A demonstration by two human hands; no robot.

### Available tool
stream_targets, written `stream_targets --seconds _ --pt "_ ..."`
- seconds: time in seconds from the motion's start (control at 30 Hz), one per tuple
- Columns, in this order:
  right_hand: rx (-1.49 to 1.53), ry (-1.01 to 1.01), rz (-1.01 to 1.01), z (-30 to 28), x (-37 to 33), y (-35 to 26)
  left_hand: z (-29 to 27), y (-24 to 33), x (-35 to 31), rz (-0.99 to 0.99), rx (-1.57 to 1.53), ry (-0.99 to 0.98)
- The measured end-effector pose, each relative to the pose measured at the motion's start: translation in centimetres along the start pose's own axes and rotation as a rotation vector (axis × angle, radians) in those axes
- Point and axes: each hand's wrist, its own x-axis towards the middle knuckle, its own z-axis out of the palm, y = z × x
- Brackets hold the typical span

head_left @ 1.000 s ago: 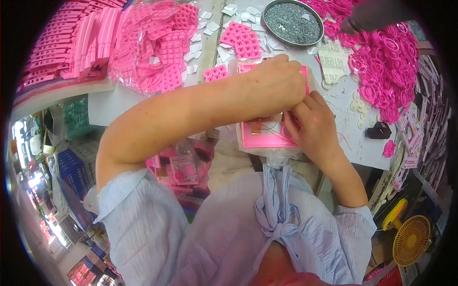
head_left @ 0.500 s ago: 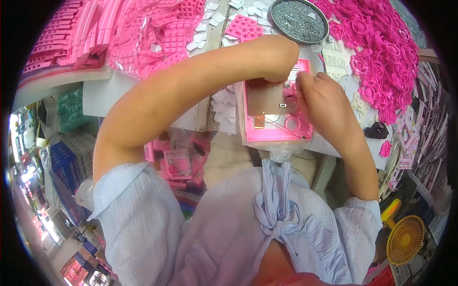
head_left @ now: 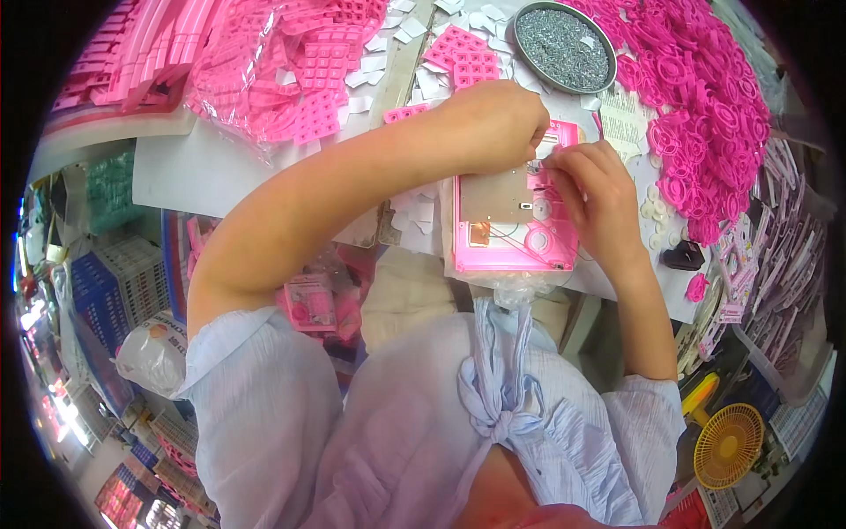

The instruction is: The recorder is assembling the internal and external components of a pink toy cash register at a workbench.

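A pink plastic casing [head_left: 502,262] lies on the table before me, with a brown board [head_left: 489,201] and thin wires inside it. My left hand [head_left: 500,128] reaches across the casing's upper part, fingers curled down and closed at the board's upper right corner. From the right, my right hand [head_left: 601,187] meets it there, thumb and fingers drawn together over the casing's right side. Whatever sits between the fingertips is too small and too covered to name. A round pink ring [head_left: 537,240] shows in the casing's lower right.
Behind stands a round tray [head_left: 566,53] of small metal screws. Pink ring-shaped parts [head_left: 709,115] are heaped at right, pink keypad pieces [head_left: 326,66] at back left. White paper bits [head_left: 410,31] lie scattered between. A black object [head_left: 682,256] rests near the right edge.
My right hand has turned and its fingers have lifted a little, uncovering more of the casing's right side. My left hand stays over the upper part. The whole view has shifted slightly.
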Motion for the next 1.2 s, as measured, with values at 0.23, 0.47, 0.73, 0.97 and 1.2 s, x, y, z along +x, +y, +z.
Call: stream_targets --seconds 0.23,0.47,0.73,0.97,1.2 --pt "-0.021 0.027 0.006 1.0 0.3 0.0 0.6 -0.3 -0.2 -0.006 -0.023 0.044" --pt "0.007 -0.100 0.138 0.3 0.7 -0.1 1.0 -0.5 -0.3 -0.013 -0.016 0.048" --pt "-0.169 -0.102 -0.201 -0.7 -0.5 -0.7 0.6 0.1 -0.3 -0.060 0.004 0.002" --pt "0.132 -0.415 -0.179 -3.1 2.2 2.2 0.2 0.4 0.2 -0.095 0.046 -0.054" --pt "-0.132 -0.231 -0.216 -1.3 0.3 0.1 -0.1 0.4 0.1 -0.034 0.021 -0.065"
